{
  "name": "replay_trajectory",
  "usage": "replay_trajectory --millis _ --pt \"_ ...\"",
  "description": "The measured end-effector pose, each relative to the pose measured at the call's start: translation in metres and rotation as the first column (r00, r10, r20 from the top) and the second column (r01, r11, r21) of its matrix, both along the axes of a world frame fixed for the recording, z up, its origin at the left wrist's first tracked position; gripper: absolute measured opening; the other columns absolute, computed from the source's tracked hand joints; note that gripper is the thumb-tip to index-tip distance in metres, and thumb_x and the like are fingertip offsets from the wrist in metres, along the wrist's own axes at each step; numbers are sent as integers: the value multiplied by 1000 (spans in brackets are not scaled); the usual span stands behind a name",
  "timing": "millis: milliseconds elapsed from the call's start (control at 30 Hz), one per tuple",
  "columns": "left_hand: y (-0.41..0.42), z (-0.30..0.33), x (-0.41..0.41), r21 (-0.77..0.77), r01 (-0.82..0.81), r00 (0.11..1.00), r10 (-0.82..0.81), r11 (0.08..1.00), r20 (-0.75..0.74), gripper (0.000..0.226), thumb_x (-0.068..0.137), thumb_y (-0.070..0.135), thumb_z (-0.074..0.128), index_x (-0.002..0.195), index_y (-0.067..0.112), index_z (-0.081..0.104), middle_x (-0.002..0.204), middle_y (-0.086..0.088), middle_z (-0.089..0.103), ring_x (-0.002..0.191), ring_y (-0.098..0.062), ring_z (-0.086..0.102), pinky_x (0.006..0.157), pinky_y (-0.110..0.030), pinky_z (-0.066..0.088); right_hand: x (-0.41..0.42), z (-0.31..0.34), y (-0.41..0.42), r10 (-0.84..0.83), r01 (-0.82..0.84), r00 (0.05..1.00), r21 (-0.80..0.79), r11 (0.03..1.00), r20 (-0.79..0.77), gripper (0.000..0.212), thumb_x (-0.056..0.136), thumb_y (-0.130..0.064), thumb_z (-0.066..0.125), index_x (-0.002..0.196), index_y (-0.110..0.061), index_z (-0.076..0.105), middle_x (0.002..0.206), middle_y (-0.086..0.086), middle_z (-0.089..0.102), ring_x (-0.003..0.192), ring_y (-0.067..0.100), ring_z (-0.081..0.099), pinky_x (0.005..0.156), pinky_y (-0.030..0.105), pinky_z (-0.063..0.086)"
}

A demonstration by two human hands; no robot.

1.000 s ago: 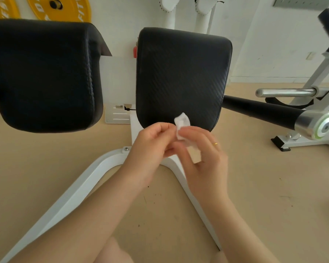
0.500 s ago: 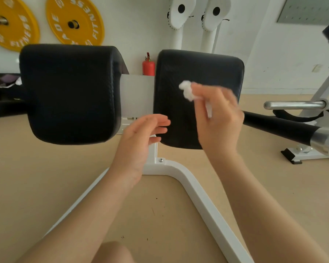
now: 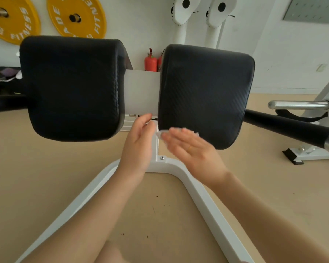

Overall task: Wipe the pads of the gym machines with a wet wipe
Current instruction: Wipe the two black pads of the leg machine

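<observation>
Straight fingers of the right hand press the wet wipe flat against the lower left corner of the right pad. Left hand hovers just beside it, fingers relaxed, grasping nothing. Left pad sits apart, across the white frame.
</observation>
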State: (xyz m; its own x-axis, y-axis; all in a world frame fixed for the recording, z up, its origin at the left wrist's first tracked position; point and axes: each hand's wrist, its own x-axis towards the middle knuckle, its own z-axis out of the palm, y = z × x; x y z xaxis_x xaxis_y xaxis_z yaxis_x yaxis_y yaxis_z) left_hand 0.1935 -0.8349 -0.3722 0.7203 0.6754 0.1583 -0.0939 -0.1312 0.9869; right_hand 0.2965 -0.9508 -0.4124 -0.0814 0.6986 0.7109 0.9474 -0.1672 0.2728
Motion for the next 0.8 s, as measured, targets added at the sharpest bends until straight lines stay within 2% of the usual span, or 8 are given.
replay_trajectory --millis 67,167,300,400,500,567,667,800 --pt "-4 -2 3 19 54 998 -54 998 -24 38 98 27 35 136 27 41 134 14 46 126 -3 40 108 -28 32 -4 -8 -11 -49 49 999 -10 999 -20 25 92 -13 51 108 -8 70 122 2 63 121 17 53 101 34 44" --pt "-8 -5 8 19 137 991 -137 990 -14 39 99 28 32 137 31 38 134 19 45 127 0 38 105 -23 30 3 25 -22 -152 163 986 211 964 -67 30 96 -26 42 99 -16 70 120 -9 60 122 9 49 108 27 33" --pt "-11 -9 13 22 145 988 -144 989 -53 45 99 34 29 144 33 27 144 16 38 132 -3 33 107 -24 28 25 86 -23 -174 256 964 535 805 -199 24 96 -6 44 98 2 66 113 14 66 116 25 54 95 45 48" --pt "-12 -10 13 9 113 993 -112 994 -40 44 99 33 29 143 35 27 144 17 36 132 -2 33 105 -22 28 41 84 -12 -186 264 959 430 864 -216 23 91 -7 49 105 -1 67 112 15 67 115 22 55 95 45 49" --pt "-14 -10 15 9 86 996 -86 996 -5 42 99 31 30 142 31 32 139 15 42 128 -3 39 105 -24 33 40 58 -7 -141 240 945 336 911 -295 25 94 -12 47 104 -2 68 116 14 65 114 22 57 100 32 44" --pt "-17 -8 17 -7 60 998 -60 998 14 40 99 30 31 139 30 34 131 15 48 120 0 45 97 -19 38 31 42 -10 -89 204 938 327 923 -335 23 94 -9 47 99 -1 68 114 12 65 112 22 59 95 23 43" --pt "-23 -4 18 -9 35 999 -35 999 5 40 99 29 32 139 31 32 119 22 48 102 15 45 77 -4 36 12 10 -23 -68 162 928 231 959 -366 23 90 0 51 106 -3 67 114 9 66 110 21 59 92 26 45" --pt "-27 -5 19 7 7 1000 -7 1000 -28 48 99 32 32 145 32 19 149 13 29 133 -3 29 97 -17 27 -1 -11 -36 82 -6 881 163 987 -466 26 90 4 51 112 -4 63 120 8 62 114 18 58 97 31 47"
